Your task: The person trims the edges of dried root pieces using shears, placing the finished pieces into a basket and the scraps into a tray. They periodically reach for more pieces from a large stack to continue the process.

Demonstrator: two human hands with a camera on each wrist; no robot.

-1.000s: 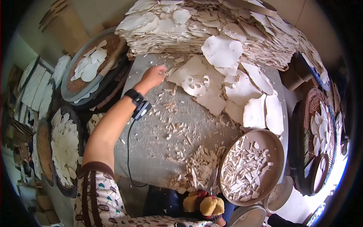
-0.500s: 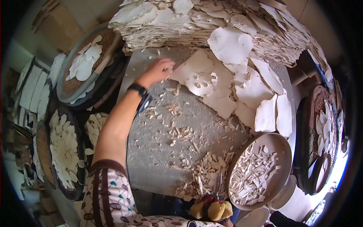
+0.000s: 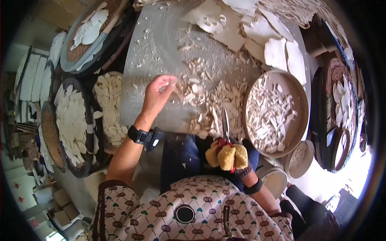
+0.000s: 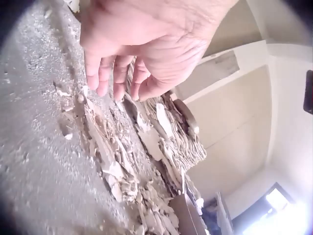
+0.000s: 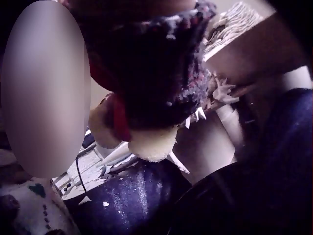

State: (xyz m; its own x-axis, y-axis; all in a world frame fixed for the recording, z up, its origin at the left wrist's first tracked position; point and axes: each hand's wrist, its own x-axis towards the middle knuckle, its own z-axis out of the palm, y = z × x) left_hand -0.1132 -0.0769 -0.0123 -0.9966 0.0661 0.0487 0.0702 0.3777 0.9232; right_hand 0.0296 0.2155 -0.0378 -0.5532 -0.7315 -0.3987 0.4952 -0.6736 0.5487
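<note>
My bare left hand [image 3: 159,93] is low over the grey tabletop, fingers loosely bent, at the left edge of a heap of pale, brittle scraps [image 3: 195,94]. In the left wrist view its fingertips [image 4: 119,93] hang down right at the scraps, and nothing shows in its grasp. In its dark knit glove, my right hand [image 3: 243,172] grips scissors [image 3: 226,126] near the table's front edge. Their handles are padded with yellow foam [image 3: 227,157], and the blades point away from me over the scraps. The right wrist view is dark and shows the glove [image 5: 146,73] close up.
A round pan [image 3: 306,108] of cut strips stands at the table's right. Large white sheets [image 3: 275,54] lie at the back right, before a tall stack of sheets [image 3: 291,10]. Trays of white pieces [image 3: 72,120] stand to the left, and tubs [image 3: 299,158] below the pan.
My left hand has come from the far left of the table toward me, down to the scrap heap. The head view has tipped downward. The right hand still grips the scissors.
</note>
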